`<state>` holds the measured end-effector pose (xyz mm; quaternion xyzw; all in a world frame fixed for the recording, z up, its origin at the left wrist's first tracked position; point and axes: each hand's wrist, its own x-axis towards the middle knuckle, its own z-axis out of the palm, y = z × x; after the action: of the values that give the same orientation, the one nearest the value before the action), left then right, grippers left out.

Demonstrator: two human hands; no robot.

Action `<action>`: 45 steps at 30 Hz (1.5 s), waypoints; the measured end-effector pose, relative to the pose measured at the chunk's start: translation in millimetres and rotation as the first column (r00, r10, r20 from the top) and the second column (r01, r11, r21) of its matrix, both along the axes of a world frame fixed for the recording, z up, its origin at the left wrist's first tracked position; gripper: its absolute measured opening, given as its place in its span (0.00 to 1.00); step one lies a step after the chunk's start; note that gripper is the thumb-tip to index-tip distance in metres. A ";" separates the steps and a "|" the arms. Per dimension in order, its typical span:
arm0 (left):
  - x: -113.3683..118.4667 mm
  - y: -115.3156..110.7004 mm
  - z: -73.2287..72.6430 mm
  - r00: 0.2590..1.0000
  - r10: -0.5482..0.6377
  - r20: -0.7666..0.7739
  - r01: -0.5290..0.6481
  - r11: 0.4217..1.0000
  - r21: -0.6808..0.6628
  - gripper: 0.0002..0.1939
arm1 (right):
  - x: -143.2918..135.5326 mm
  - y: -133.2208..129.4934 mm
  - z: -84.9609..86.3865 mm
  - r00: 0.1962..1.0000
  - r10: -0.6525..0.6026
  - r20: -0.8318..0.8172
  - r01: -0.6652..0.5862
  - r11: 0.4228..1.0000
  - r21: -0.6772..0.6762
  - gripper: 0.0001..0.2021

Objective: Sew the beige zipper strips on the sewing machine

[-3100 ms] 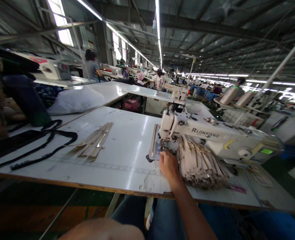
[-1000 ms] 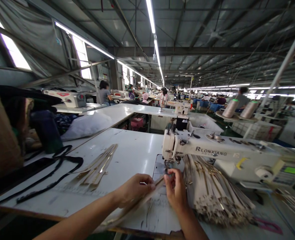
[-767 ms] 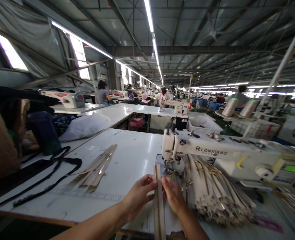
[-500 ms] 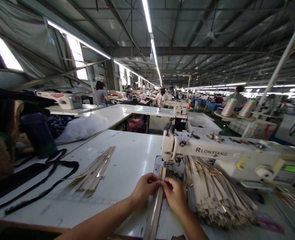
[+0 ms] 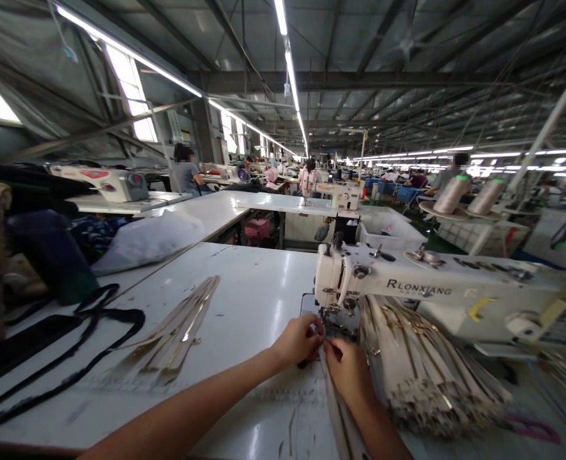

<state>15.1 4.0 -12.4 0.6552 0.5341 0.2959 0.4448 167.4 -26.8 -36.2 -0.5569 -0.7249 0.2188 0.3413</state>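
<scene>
A long beige fabric strip [image 5: 336,409] runs from below the needle of the white sewing machine [image 5: 393,275] toward the table's front edge. My left hand [image 5: 299,338] is closed, fingertips pinched at the strip's upper part just in front of the presser foot. Right beside it, my right hand [image 5: 352,370] pinches the same strip between thumb and forefinger. The fingers partly hide the strip there. To the right, under the machine arm, lies a thick bundle of beige and gold strips [image 5: 421,364]. A few more loose strips [image 5: 180,338] lie on the table at the left.
Black straps [image 5: 105,338] and a white plastic bag [image 5: 151,239] lie along the left side of the white table [image 5: 249,300]. A pink-handled tool [image 5: 535,429] rests at the right. Thread cones [image 5: 453,195] stand behind the machine. Several people sit at other machines farther off.
Both hands have shifted slightly right, the left one closer to the needle. The strip's near end has swung right, and its gold face shows less. The view has turned slightly left.
</scene>
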 end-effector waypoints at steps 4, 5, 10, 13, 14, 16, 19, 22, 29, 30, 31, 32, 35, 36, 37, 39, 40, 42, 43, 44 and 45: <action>0.9 6.5 7.7 0.900 -0.050 -0.434 0.208 0.922 0.326 0.08 | -3.6 0.4 1.8 0.976 -0.111 0.187 0.104 0.994 0.045 0.14; -0.5 7.0 8.6 0.874 -0.044 -0.483 0.255 0.889 0.380 0.08 | -4.1 0.5 1.9 0.968 -0.124 0.217 0.116 0.992 0.050 0.13; -13.0 5.4 1.3 0.863 -0.131 -0.488 0.410 0.745 0.527 0.10 | -4.7 2.0 -1.7 0.965 -0.138 0.224 0.124 0.989 0.078 0.13; -16.3 3.6 -3.7 0.857 -0.137 -0.496 0.428 0.725 0.540 0.12 | -4.1 3.0 -5.3 0.971 -0.130 0.199 0.108 0.988 0.114 0.14; -16.0 3.2 -4.4 0.852 -0.132 -0.507 0.432 0.723 0.539 0.13 | -4.0 3.2 -5.9 0.971 -0.130 0.203 0.107 0.987 0.121 0.14; -14.4 2.5 -4.4 0.834 -0.124 -0.538 0.452 0.714 0.535 0.14 | -4.0 3.3 -6.0 0.963 -0.137 0.234 0.111 0.986 0.121 0.14; -12.1 2.1 -3.0 0.801 -0.133 -0.584 0.497 0.691 0.524 0.15 | -4.5 3.1 -3.3 0.945 -0.148 0.293 0.118 0.986 0.118 0.14; -11.4 1.7 -1.6 0.792 -0.145 -0.593 0.513 0.684 0.518 0.14 | -4.7 2.6 -0.8 0.935 -0.155 0.320 0.120 0.985 0.127 0.14; -11.0 3.2 -0.4 0.833 -0.166 -0.528 0.471 0.714 0.518 0.11 | -4.1 2.8 -5.2 0.940 -0.163 0.300 0.119 0.980 0.160 0.14; -11.0 3.9 -0.6 0.840 -0.171 -0.516 0.466 0.715 0.521 0.11 | -4.1 2.9 -6.0 0.942 -0.170 0.288 0.125 0.978 0.169 0.14; -10.9 4.6 -0.8 0.846 -0.178 -0.503 0.462 0.716 0.523 0.12 | -4.1 3.0 -6.6 0.945 -0.176 0.277 0.130 0.976 0.176 0.14; -10.9 5.2 -1.0 0.851 -0.188 -0.490 0.460 0.717 0.524 0.12 | -4.1 3.1 -6.7 0.946 -0.180 0.268 0.134 0.974 0.180 0.14; -11.0 6.3 -1.4 0.867 -0.212 -0.450 0.448 0.725 0.522 0.12 | -4.4 2.9 -5.2 0.950 -0.173 0.262 0.129 0.976 0.176 0.14; -11.1 6.4 -1.6 0.872 -0.216 -0.439 0.443 0.729 0.521 0.12 | -4.6 2.8 -4.1 0.948 -0.167 0.270 0.122 0.977 0.173 0.14; -11.1 6.5 -1.8 0.876 -0.219 -0.430 0.438 0.734 0.519 0.12 | -4.9 2.6 -2.9 0.944 -0.164 0.285 0.118 0.978 0.171 0.14; -11.0 6.7 -2.5 0.886 -0.218 -0.410 0.421 0.748 0.513 0.11 | -6.0 2.0 -0.5 0.928 -0.164 0.334 0.112 0.979 0.169 0.14; -10.8 6.9 -3.0 0.890 -0.220 -0.400 0.414 0.756 0.506 0.11 | -6.6 1.7 0.6 0.917 -0.165 0.363 0.110 0.980 0.167 0.14; -10.6 7.8 -4.5 0.898 -0.220 -0.382 0.399 0.772 0.495 0.11 | -7.8 1.1 2.3 0.895 -0.162 0.415 0.103 0.982 0.160 0.13; -10.5 8.3 -5.2 0.899 -0.221 -0.377 0.396 0.777 0.489 0.12 | -8.4 0.8 2.9 0.887 -0.156 0.434 0.097 0.983 0.155 0.13; -10.5 8.9 -5.9 0.900 -0.217 -0.378 0.393 0.780 0.487 0.12 | -8.8 0.4 3.4 0.882 -0.150 0.447 0.091 0.984 0.150 0.13; -10.5 9.5 -6.5 0.899 -0.209 -0.384 0.390 0.781 0.488 0.12 | -9.3 0.1 4.0 0.879 -0.143 0.455 0.086 0.986 0.145 0.13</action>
<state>4.6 13.6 -18.9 0.8707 0.3753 0.2558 0.1885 158.2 -26.8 -32.2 -0.6133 -0.7630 0.0149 0.2035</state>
